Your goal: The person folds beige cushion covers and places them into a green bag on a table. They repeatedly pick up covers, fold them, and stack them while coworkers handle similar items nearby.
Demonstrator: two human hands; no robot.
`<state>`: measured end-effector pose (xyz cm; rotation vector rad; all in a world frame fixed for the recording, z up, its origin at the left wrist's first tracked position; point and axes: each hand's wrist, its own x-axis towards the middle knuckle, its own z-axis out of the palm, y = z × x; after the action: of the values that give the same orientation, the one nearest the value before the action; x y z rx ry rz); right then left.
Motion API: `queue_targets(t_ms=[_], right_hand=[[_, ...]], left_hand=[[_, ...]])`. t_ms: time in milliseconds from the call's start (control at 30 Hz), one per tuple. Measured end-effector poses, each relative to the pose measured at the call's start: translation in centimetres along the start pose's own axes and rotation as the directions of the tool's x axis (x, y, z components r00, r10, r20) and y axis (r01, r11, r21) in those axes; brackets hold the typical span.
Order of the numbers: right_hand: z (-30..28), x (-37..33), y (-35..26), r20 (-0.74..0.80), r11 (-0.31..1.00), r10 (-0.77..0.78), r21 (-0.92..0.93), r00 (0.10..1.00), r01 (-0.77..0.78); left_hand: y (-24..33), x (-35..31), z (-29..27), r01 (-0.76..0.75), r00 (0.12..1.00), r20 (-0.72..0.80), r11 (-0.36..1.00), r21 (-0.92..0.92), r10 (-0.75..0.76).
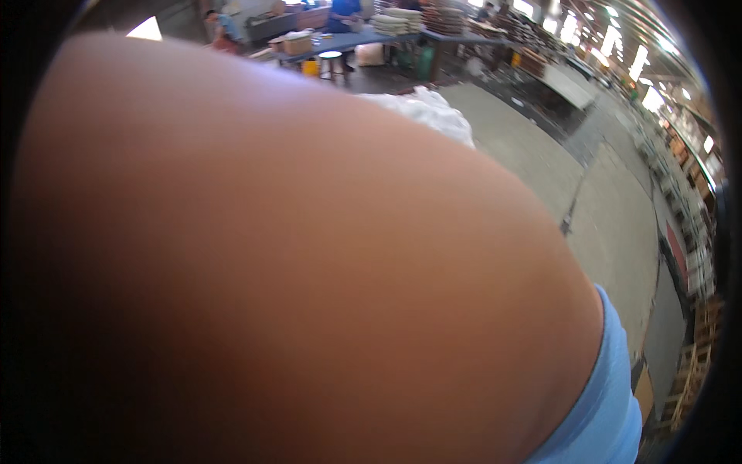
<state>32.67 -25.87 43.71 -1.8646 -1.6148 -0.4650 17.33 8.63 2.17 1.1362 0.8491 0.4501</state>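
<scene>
A bare arm (325,255), raised very close to the camera and blurred, fills most of the head view. Its light blue sleeve (607,387) shows at the lower right, so it appears to be my right arm. No hand or finger of mine is visible. What either hand holds or touches cannot be seen. Just past the arm's upper edge, a white crumpled plastic bag or sheet (437,114) is partly covered by it.
Far off stand long blue-topped worktables (359,37) with stacked pale pieces (398,21). A round stool (331,56) and a yellow container (310,68) are near them. People work there, one in blue (344,14). Wooden pallets (688,379) line the right beside grey floor (610,224).
</scene>
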Motion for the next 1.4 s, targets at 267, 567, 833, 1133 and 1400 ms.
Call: queue_targets(t_ms=[267, 567, 833, 1133, 1400], right_hand=[[2.5, 8.8, -0.8, -0.239, 0.922, -0.053, 0.360, 0.970, 0.139], [30.2, 1.4, 10.9, 0.492, 0.552, 0.246, 0.637, 0.835, -0.538], [44.7, -4.8, 9.1, 0.591, 0.496, 0.142, 0.652, 0.794, -0.574], [48.9, -6.7, 9.5, 0.250, 0.473, 0.418, 0.761, 0.873, -0.444], [48.3, -6.7, 7.5, 0.271, 0.495, 0.413, 0.735, 0.870, -0.463]], left_hand=[[-0.5, 2.2, -1.3, 0.070, 0.986, 0.165, 0.968, -0.242, -0.030], [-1.9, 4.0, -0.5, -0.131, 0.990, -0.056, 0.990, -0.048, 0.129], [-3.8, 3.6, 0.6, -0.190, 0.979, -0.016, 0.875, -0.446, 0.204], [-1.3, -4.4, 5.9, -0.236, 0.970, -0.080, 0.970, -0.054, 0.232], [-0.8, -3.9, 6.0, -0.223, 0.807, -0.376, 0.824, 0.521, 0.456]])
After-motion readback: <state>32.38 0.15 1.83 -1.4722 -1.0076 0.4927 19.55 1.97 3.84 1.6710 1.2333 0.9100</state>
